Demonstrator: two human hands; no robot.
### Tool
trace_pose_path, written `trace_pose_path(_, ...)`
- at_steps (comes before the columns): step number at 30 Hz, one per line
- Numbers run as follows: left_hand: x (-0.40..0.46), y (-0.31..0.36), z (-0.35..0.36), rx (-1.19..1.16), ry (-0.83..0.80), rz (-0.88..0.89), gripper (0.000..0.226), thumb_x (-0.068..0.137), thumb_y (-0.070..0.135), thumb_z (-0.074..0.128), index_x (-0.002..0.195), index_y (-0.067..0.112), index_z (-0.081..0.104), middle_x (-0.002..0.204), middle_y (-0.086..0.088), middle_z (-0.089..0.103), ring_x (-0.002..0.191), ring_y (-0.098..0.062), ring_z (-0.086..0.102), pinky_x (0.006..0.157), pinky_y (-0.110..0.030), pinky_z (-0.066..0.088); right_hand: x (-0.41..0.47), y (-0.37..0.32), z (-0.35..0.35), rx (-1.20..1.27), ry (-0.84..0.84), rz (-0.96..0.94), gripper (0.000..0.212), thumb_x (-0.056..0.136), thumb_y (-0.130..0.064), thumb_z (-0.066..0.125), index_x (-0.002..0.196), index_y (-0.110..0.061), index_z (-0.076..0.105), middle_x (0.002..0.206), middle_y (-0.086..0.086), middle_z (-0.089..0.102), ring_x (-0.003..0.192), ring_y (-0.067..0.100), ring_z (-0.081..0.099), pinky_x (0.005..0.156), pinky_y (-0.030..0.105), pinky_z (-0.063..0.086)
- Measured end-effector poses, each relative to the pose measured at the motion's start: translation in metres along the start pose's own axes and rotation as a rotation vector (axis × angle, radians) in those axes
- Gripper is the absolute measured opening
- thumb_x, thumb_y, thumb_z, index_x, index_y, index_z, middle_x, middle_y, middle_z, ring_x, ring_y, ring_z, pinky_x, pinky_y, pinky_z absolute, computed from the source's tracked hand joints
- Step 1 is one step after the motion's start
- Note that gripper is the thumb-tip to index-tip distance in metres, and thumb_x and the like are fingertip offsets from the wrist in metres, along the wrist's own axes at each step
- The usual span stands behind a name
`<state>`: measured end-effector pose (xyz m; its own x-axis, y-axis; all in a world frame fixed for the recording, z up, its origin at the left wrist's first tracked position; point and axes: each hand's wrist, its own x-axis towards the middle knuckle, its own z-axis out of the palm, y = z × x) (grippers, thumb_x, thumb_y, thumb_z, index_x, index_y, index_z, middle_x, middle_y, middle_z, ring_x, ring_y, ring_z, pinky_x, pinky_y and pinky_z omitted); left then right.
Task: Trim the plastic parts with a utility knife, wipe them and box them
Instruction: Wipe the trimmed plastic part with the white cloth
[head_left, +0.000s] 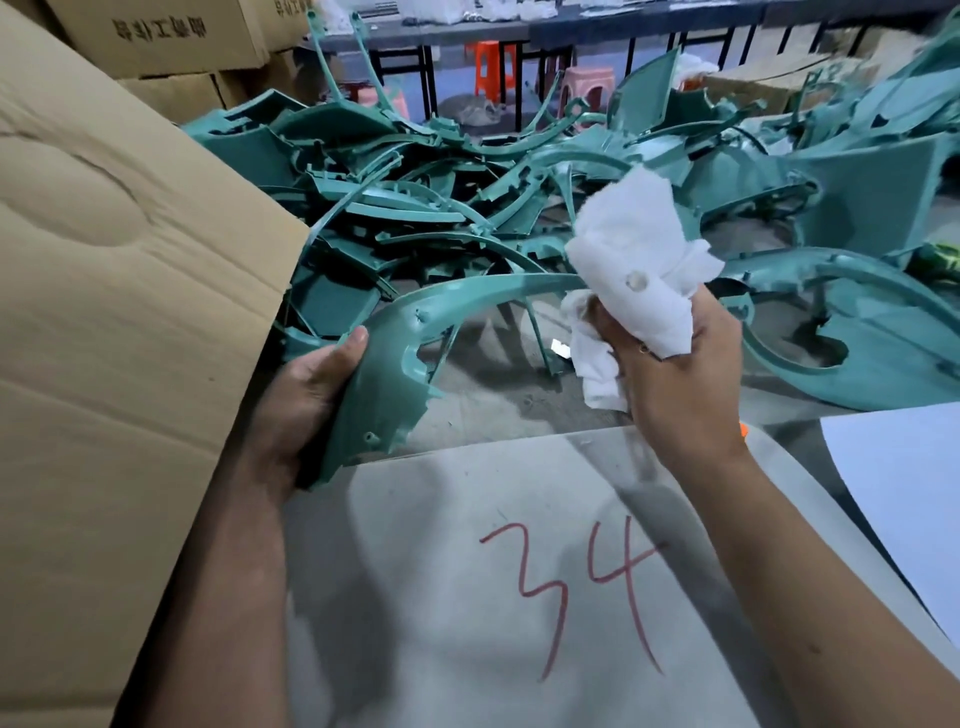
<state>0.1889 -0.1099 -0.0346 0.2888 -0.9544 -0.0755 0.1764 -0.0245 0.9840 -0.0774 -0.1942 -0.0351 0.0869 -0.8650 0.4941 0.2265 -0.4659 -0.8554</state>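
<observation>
Far left: large cardboard box flap (119, 291), tilted, filling the near-left side, with stacked cartons (171, 36) behind it. Just right of the flap: left hand (306, 400), fingers curled round the wide lower end of a teal plastic part (395, 364), thumb laid along its outer edge. Part held above a pale sheet (467, 571) marked "34" in red, its curved arm arching up and rightward to the cloth. Centre, farther back: heap of teal plastic parts (441, 197) on the floor, tangled — individual pieces overlapping. Right of centre: right hand (675, 374) clenched round a white cloth (639, 265), cloth bunched above the fist and touching the far end of the held part's arm. Near right: white sheet (904, 493). Far background: orange stool (491, 67) and pink stool (587, 88) under dark tables. Utility knife — not located.
</observation>
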Motion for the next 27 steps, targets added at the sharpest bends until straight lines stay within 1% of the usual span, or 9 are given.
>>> trace_pose_path(4, 0.002, -0.001, -0.007, 0.047, 0.030, 0.056, 0.040, 0.091, 0.045, 0.059, 0.082, 0.012, 0.080, 0.075, -0.013, 0.075, 0.055, -0.022, 0.070, 0.046, -0.026, 0.053, 0.003, -0.006, -0.002, 0.094, -0.088, 0.081, 0.039, 0.104, -0.011, 0.061, 0.068, -0.001, 0.051, 0.049, 0.011, 0.043, 0.041, 0.021, 0.040, 0.045, 0.024, 0.034)
trace_pose_path(7, 0.003, -0.001, -0.007, -0.001, 0.000, 0.165, 0.036, 0.095, 0.045, 0.060, 0.096, 0.013, 0.077, 0.084, -0.011, 0.075, 0.064, -0.021, 0.071, 0.055, -0.031, 0.059, 0.005, -0.009, 0.003, 0.476, -0.072, 0.322, 0.026, 0.085, -0.026, 0.080, 0.092, -0.014, 0.058, 0.059, 0.007, 0.043, 0.041, 0.009, 0.040, 0.040, 0.020, 0.037)
trace_pose_path(10, 0.006, 0.000, 0.003, -0.089, -0.021, 0.253, 0.035, 0.101, 0.043, 0.055, 0.110, 0.013, 0.072, 0.091, -0.009, 0.074, 0.073, -0.019, 0.071, 0.062, -0.032, 0.059, 0.004, -0.006, 0.000, 0.685, -0.146, 0.397, 0.012, 0.090, -0.015, 0.050, 0.082, -0.009, 0.044, 0.053, -0.002, 0.030, 0.035, 0.007, 0.019, 0.030, 0.011, 0.019)
trace_pose_path(14, 0.019, -0.002, 0.023, -0.288, 0.273, 0.191, 0.043, 0.101, 0.052, 0.053, 0.120, 0.015, 0.067, 0.097, -0.001, 0.077, 0.080, -0.015, 0.074, 0.066, -0.026, 0.058, -0.003, -0.005, 0.002, 0.714, -0.133, 0.492, 0.013, 0.088, -0.015, 0.039, 0.084, -0.013, 0.051, 0.055, -0.002, 0.040, 0.034, 0.005, 0.030, 0.028, 0.011, 0.019)
trace_pose_path(18, 0.020, -0.003, 0.054, -0.223, 0.507, 0.493, 0.028, 0.105, 0.023, 0.054, 0.133, 0.017, 0.057, 0.125, 0.000, 0.070, 0.113, -0.016, 0.069, 0.092, -0.035, 0.057, -0.003, 0.002, 0.015, 0.495, -0.046, 0.511, 0.015, 0.110, -0.023, 0.033, 0.111, -0.017, 0.047, 0.068, 0.002, 0.045, 0.046, 0.009, 0.038, 0.036, 0.017, 0.029)
trace_pose_path(20, 0.014, -0.004, 0.073, -0.043, 0.584, 0.718, 0.024, 0.104, 0.014, 0.051, 0.128, 0.015, 0.053, 0.120, 0.011, 0.065, 0.107, -0.004, 0.066, 0.093, -0.024, 0.052, -0.003, 0.003, 0.021, 0.447, 0.010, 0.522, 0.030, 0.113, -0.043, 0.037, 0.114, -0.024, 0.059, 0.066, -0.003, 0.054, 0.048, 0.009, 0.043, 0.039, 0.019, 0.035)
trace_pose_path(23, 0.006, -0.016, 0.095, 0.523, 0.411, 1.057, 0.015, 0.105, 0.014, 0.050, 0.115, 0.012, 0.061, 0.102, 0.011, 0.065, 0.093, -0.007, 0.063, 0.080, -0.021, 0.049, -0.006, 0.002, 0.027, 0.239, 0.053, 0.483, 0.054, 0.110, -0.055, 0.036, 0.080, -0.042, 0.079, 0.070, -0.007, 0.072, 0.055, 0.009, 0.061, 0.050, 0.021, 0.047)
trace_pose_path(25, 0.004, -0.023, 0.106, 0.796, 0.225, 1.159, 0.031, 0.106, 0.017, 0.044, 0.112, 0.003, 0.071, 0.098, -0.008, 0.068, 0.092, -0.026, 0.063, 0.078, -0.040, 0.051, -0.007, 0.002, 0.028, 0.242, 0.040, 0.516, 0.060, 0.104, -0.067, 0.037, 0.087, -0.029, 0.080, 0.074, 0.006, 0.072, 0.063, 0.020, 0.064, 0.063, 0.029, 0.048)
trace_pose_path(27, 0.005, -0.024, 0.111, 0.902, 0.175, 1.205, 0.037, 0.105, 0.015, 0.041, 0.108, 0.002, 0.075, 0.099, -0.013, 0.069, 0.094, -0.032, 0.063, 0.078, -0.047, 0.049, -0.006, 0.000, 0.025, 0.333, -0.028, 0.616, 0.083, 0.094, -0.078, 0.046, 0.117, -0.001, 0.068, 0.087, 0.021, 0.063, 0.082, 0.032, 0.060, 0.073, 0.038, 0.045)
